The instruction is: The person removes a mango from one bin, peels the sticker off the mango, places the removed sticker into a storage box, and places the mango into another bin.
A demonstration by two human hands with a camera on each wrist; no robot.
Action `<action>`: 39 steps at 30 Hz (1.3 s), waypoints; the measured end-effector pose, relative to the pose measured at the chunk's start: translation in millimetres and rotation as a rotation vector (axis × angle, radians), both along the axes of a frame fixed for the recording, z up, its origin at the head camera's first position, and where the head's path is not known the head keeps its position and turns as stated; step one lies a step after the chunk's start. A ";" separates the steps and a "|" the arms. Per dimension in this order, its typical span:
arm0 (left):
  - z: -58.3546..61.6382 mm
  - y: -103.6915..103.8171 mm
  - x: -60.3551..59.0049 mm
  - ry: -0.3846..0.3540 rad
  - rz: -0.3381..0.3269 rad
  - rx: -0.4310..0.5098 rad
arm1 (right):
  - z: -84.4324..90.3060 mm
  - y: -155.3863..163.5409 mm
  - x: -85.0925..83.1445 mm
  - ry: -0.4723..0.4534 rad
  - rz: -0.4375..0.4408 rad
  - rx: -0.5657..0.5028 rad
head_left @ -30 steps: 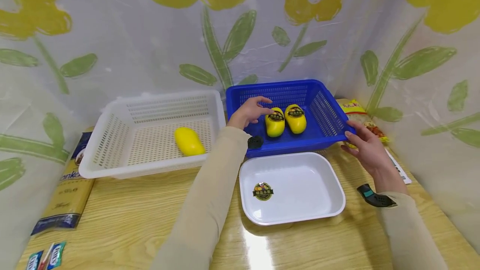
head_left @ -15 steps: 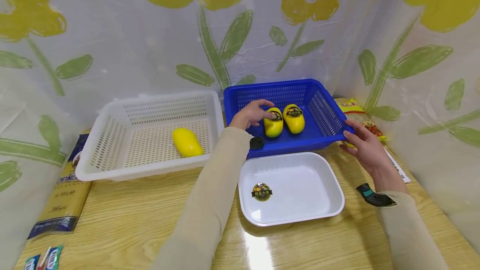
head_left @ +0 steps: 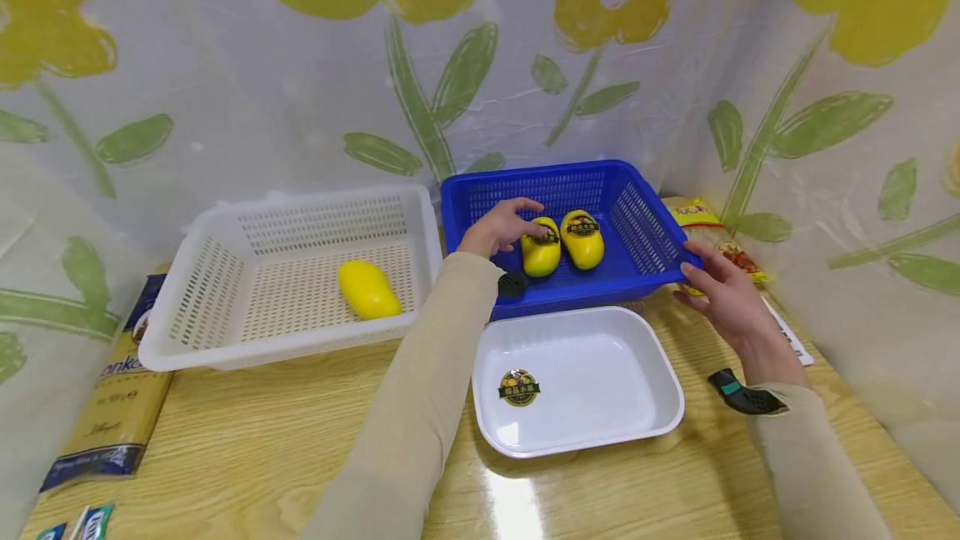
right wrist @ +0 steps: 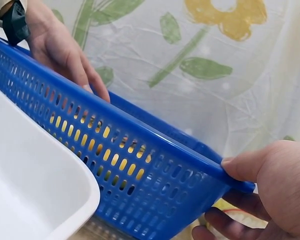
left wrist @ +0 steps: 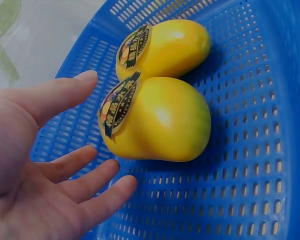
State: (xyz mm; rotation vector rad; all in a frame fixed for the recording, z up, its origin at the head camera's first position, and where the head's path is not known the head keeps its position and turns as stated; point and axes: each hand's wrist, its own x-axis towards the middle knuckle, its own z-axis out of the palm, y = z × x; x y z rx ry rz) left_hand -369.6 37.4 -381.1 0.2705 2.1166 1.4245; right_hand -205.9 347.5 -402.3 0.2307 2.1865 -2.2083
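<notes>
Two yellow mangoes with black oval labels lie side by side in a blue plastic basket (head_left: 643, 227), the nearer mango (left wrist: 165, 120) to the left of the other mango (head_left: 587, 250) in the head view. My left hand (head_left: 497, 227) reaches in beside the left mango, thumb raised and fingers spread around its labelled end. In the left wrist view a gap shows between thumb and fingers, with nothing held there. My right hand (head_left: 723, 294) grips the basket's front right corner, thumb on top of the rim (right wrist: 155, 135) and fingers curled underneath.
A white basket (head_left: 330, 219) with one mango (head_left: 367, 290) stands at the left. In front of the blue basket sits a white tray (head_left: 585, 390) bearing a round label. Packaged foods lie at both sides: a gold-and-blue bag (head_left: 112, 407) and a yellow-topped bag (head_left: 697, 219).
The head view has drifted, shifting the scene slightly left. My left hand now overlaps the left mango a little more. My right hand keeps its grip on the basket's corner.
</notes>
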 end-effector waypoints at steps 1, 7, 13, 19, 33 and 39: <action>-0.5 0.3 0.1 -0.003 -0.003 -0.006 | 0.2 0.1 0.1 0.000 0.001 0.001; -4.7 1.8 2.6 -0.039 -0.036 -0.041 | 1.0 0.3 1.6 -0.002 0.002 -0.001; -7.5 -0.2 4.5 -0.054 -0.065 -0.058 | 1.7 -0.9 3.0 0.001 0.011 -0.017; -8.3 0.3 4.4 -0.064 -0.093 -0.060 | 3.3 -2.1 4.9 0.002 0.013 -0.023; -2.7 6.0 4.9 -0.060 -0.106 -0.066 | 6.8 -5.7 5.5 -0.039 -0.018 0.055; 0.3 10.1 2.5 -0.055 -0.092 -0.025 | 6.9 -3.4 7.3 -0.043 -0.028 0.076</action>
